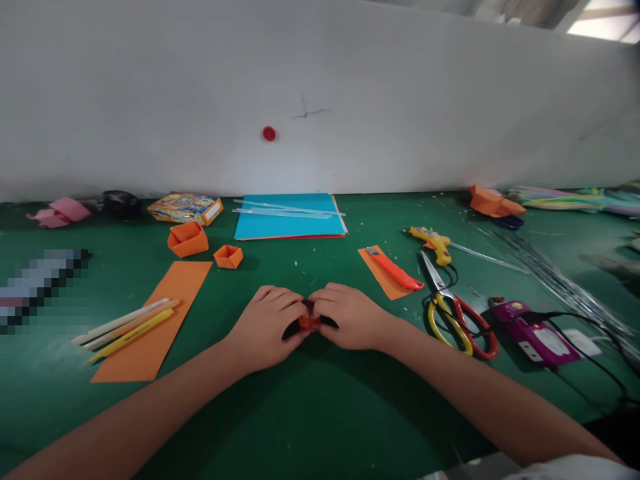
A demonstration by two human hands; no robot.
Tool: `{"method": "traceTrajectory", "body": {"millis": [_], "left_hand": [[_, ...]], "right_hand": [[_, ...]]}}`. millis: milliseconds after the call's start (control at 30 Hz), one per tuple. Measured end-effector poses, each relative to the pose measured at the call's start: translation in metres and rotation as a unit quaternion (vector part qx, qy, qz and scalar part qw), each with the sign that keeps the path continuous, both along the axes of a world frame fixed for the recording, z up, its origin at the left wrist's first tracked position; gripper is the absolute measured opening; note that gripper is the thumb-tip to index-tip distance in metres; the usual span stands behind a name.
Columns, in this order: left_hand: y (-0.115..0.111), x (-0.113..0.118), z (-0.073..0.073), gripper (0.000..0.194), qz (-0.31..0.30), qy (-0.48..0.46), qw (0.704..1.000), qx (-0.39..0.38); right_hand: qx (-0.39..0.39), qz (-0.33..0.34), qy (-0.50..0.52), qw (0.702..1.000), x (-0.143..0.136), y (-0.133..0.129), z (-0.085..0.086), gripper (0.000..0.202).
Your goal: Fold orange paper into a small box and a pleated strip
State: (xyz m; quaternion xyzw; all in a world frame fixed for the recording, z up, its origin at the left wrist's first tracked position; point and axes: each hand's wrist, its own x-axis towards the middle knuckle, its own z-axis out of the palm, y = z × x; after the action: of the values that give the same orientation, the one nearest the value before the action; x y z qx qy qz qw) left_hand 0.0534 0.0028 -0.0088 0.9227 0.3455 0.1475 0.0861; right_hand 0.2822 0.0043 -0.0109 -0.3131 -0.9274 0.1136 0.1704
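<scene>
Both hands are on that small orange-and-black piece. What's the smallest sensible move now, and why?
I'd probably loosen the right hand slightly, keeping the small orange-and-black piece steady in the left hand: fingers from both sides cover much of it, so its full shape can't be checked.

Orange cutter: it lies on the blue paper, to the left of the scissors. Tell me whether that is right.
Not quite: the head view shows the orange cutter lying on a small orange sheet, not on the blue paper. It does lie to the left of the scissors.
</scene>
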Motion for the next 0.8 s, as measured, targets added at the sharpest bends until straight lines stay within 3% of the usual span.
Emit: {"method": "traceTrajectory", "body": {"millis": [233,533,800], "left_hand": [[0.0,-0.003,0.004,0.012,-0.012,-0.002,1.0,0.02],[0.003,-0.003,0.0,0.024,-0.017,-0.006,0.999,0.026],[0.002,-0.002,-0.004,0.018,-0.016,-0.002,0.999,0.042]], "right_hand": [[0.022,0.002,-0.062,0.998,-0.001,-0.005,0.011,0.016],[0.147,-0.019,-0.09,0.985,-0.007,-0.007,-0.001,0.022],[0.096,-0.021,-0.054,0.994,-0.002,-0.005,0.0,0.016]]}}
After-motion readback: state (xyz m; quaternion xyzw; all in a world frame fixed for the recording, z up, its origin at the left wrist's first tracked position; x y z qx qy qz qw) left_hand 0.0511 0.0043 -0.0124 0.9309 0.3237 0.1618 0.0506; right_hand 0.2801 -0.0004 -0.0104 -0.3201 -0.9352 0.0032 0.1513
